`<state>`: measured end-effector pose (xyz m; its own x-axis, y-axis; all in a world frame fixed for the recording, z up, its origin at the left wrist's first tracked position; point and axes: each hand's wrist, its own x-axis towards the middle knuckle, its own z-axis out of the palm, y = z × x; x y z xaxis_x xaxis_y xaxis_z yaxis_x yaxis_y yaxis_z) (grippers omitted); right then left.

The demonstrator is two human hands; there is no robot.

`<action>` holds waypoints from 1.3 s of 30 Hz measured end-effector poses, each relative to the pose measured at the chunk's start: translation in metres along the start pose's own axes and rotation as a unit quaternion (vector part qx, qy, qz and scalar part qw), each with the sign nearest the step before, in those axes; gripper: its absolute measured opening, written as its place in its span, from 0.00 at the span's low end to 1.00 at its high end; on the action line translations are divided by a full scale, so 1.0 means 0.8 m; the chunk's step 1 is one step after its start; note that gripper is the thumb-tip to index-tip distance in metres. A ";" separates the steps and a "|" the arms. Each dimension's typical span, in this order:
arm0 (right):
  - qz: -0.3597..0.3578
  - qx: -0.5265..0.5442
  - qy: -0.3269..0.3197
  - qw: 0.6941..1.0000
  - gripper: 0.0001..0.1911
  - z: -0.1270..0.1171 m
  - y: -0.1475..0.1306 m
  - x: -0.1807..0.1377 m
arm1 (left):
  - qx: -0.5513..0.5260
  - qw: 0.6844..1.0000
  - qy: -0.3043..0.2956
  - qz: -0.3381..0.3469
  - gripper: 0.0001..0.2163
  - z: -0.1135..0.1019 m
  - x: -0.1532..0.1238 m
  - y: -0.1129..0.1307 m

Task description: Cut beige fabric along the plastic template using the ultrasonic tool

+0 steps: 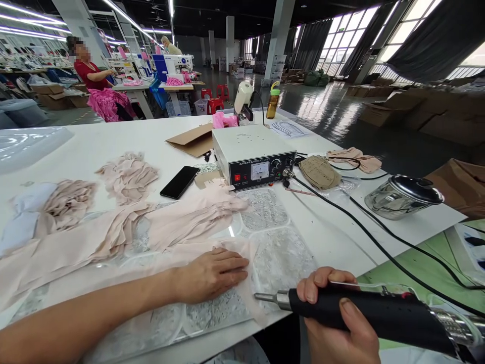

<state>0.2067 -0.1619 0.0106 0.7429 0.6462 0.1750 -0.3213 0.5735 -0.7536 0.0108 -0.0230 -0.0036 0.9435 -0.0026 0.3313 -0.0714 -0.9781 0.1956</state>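
My left hand (214,275) lies flat, fingers stretched out, on a thin beige fabric piece (248,298) over a clear-covered, marble-patterned mat (282,258). In my right hand (341,313) is a black handheld ultrasonic welder (364,311), my fingers wrapped around its body. Its metal tip points left, close to the fabric's right edge; whether it touches cannot be told. Beyond my left hand are layered beige fabric pieces (193,212). More beige fabric (87,240) stretches to the left.
A white control box (246,139) with a dial stands behind the mat, its black cable (359,230) running right. Around it are a phone (180,182), a cardboard piece (193,141), a bottle (273,101) and a lidded glass pot (401,197). A person in red (89,71) works farther back.
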 end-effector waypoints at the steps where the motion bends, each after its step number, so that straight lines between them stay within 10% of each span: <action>1: -0.001 -0.001 -0.007 1.000 0.08 -0.001 0.000 0.000 | 0.002 1.000 -0.003 0.002 0.12 -0.001 0.000 0.000; 39: 0.002 0.009 -0.022 1.000 0.08 -0.008 -0.006 -0.001 | 0.066 0.992 -0.072 0.083 0.16 -0.018 0.003 0.002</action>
<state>0.2117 -0.1683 0.0101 0.7154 0.6698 0.1990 -0.3350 0.5788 -0.7435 0.0083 -0.0212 0.0107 0.9596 -0.1859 0.2111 -0.1951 -0.9805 0.0234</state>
